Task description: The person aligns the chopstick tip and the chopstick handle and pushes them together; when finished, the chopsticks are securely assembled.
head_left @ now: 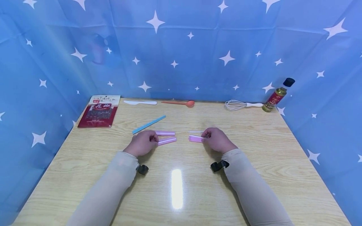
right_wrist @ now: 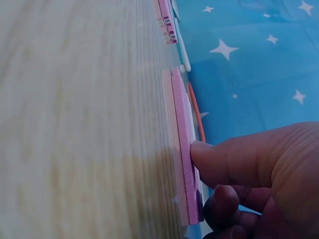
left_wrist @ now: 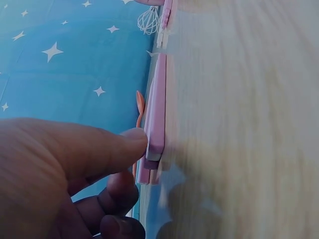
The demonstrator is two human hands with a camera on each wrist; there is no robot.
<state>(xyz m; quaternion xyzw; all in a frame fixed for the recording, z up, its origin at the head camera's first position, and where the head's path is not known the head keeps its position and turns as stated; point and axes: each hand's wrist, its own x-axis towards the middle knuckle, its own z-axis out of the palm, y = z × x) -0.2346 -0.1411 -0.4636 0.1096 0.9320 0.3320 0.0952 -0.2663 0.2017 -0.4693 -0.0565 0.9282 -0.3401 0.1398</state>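
pink clips (head_left: pixel 167 137) lie on the desk (head_left: pixel 254 150) center, two by the left hand (head_left: pixel 142 142), one pinched by the right hand (head_left: pixel 216 139). left thumb (left_wrist: pixel 99 149) presses a clip end. better to hold each end firmly and flat, so it does not slide.

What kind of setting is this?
Likely a staged recording booth, not a real kitchen: star-print blue cloth walls in a wooden table, with a whisk and oil bottle laid out along the back.

Both hands, left (head_left: pixel 142 142) and right (head_left: pixel 217 140), seemingly pinch, fingers curled.
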